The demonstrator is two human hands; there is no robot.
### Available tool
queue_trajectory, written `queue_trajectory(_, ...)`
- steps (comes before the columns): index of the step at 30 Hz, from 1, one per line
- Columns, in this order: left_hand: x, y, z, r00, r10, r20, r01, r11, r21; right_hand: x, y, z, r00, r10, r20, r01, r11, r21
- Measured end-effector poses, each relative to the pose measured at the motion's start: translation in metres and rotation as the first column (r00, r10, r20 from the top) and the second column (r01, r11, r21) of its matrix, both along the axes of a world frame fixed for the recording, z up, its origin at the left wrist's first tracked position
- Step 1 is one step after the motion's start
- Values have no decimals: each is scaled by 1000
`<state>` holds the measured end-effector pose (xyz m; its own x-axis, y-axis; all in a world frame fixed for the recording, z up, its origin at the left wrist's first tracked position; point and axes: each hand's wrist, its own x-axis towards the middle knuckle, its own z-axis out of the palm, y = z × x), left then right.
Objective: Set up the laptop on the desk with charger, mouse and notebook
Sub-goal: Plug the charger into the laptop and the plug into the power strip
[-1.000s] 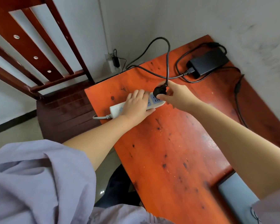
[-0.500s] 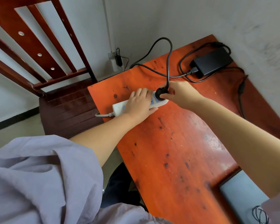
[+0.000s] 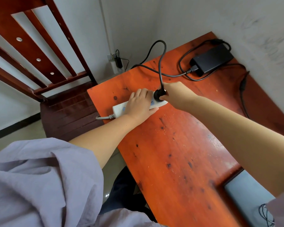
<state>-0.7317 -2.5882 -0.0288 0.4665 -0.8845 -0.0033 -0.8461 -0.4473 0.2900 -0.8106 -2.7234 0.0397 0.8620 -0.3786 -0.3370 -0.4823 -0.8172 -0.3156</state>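
A white power strip [image 3: 120,109] lies near the far left edge of the orange wooden desk [image 3: 175,154]. My left hand [image 3: 140,104] presses flat on top of the strip. My right hand [image 3: 175,93] grips the charger's black plug [image 3: 158,95], which sits against the strip's right end. The plug's cable [image 3: 161,63] loops up and runs to the black charger brick [image 3: 211,59] at the desk's far corner. A grey laptop [image 3: 246,192] shows partly at the lower right edge, with my right arm over it. No mouse or notebook is in view.
A dark red wooden chair [image 3: 64,110] stands left of the desk. A wall socket with a small black adapter [image 3: 117,60] sits low on the back wall. A second charger cable [image 3: 242,89] trails along the desk's right side by the wall.
My right hand has pushed the black plug down onto the power strip's right end. My left hand has stayed on the strip.
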Motion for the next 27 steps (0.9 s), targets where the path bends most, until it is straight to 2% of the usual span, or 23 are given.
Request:
queue_trajectory(5,1,0,1,1000,-3,-19,2,1000,-24,-11,3,-6,997,-28,68,21,996,89)
queue_trajectory(11,1,-4,7,999,13,-48,-9,996,93,-6,7,-4,996,-83,-22,82,996,-25)
queue_trajectory(14,2,-4,16,992,33,-118,-16,990,137,-20,12,-5,989,-141,-33,143,987,73)
queue_trajectory(17,-2,6,31,1000,7,-23,-6,999,44,-56,11,-2,965,-257,56,246,956,161)
queue_trajectory(19,-11,13,41,997,-64,46,67,996,-58,-88,8,1,920,-367,141,345,925,158)
queue_trajectory(22,-42,7,53,956,-291,39,293,948,-120,-142,8,2,835,-520,181,494,853,170)
queue_trajectory(27,-125,-45,65,746,-663,67,666,740,-94,-238,28,0,670,-716,199,701,697,149)
